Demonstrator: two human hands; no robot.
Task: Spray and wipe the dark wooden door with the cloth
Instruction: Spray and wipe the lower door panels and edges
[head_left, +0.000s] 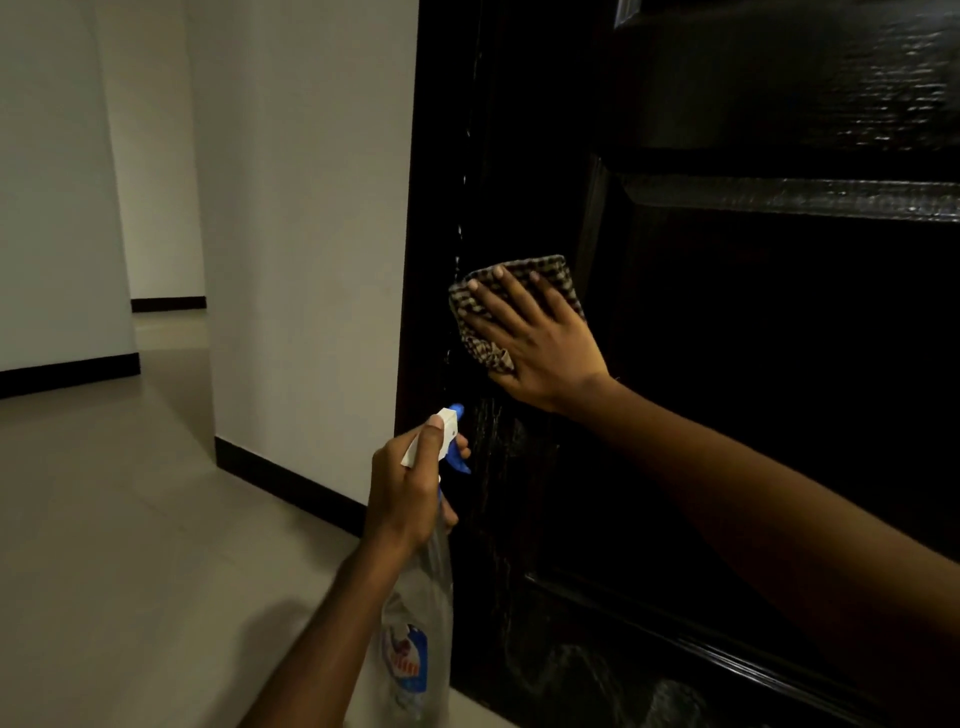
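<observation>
The dark wooden door (727, 364) fills the right half of the view, glossy and panelled, with wet droplets running down its left stile. My right hand (535, 338) presses a checked brown cloth (519, 273) flat against that stile, fingers spread straight over it. Lower down, my left hand (410, 488) grips the neck of a clear spray bottle (415, 623) with a white and blue trigger head (447, 431), its nozzle pointing at the door just below the cloth. One finger lies on the blue trigger.
A white wall (306, 234) with a dark skirting board meets the door's left edge. Pale tiled floor (130, 545) stretches to the left, and a corridor opens at the back left.
</observation>
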